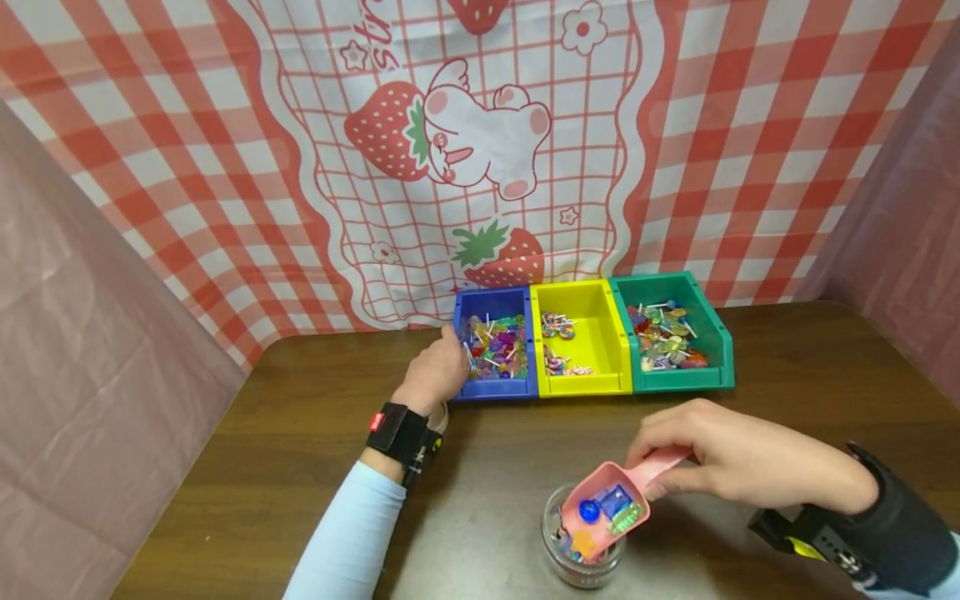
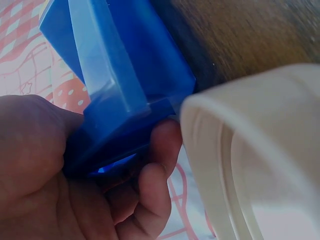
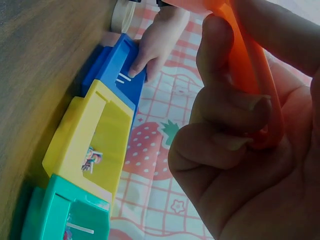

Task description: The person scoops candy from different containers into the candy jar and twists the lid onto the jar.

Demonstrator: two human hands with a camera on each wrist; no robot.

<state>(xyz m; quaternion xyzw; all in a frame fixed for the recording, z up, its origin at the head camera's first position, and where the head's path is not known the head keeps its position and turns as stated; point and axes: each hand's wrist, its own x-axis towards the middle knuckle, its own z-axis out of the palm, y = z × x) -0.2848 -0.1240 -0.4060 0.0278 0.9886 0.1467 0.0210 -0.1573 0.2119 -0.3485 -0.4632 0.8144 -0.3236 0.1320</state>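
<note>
My right hand (image 1: 720, 458) grips the handle of a pink scoop (image 1: 611, 504), seen as an orange handle (image 3: 250, 65) in the right wrist view. The scoop holds several small coloured candies and hangs tilted over a small clear jar (image 1: 581, 554) near the table's front edge. My left hand (image 1: 435, 371) grips the left front corner of the blue bin (image 1: 495, 343), with fingers (image 2: 160, 170) curled round the bin's wall (image 2: 120, 95). That bin is full of lollipops. Beside it stand a yellow bin (image 1: 581, 333) and a green bin (image 1: 671, 333), both with lollipops in them.
The three bins stand in a row at the back of a dark wooden table (image 1: 300, 433). A red-checked strawberry cloth (image 1: 450, 150) hangs behind them. Pink fabric walls (image 1: 90, 350) close in both sides.
</note>
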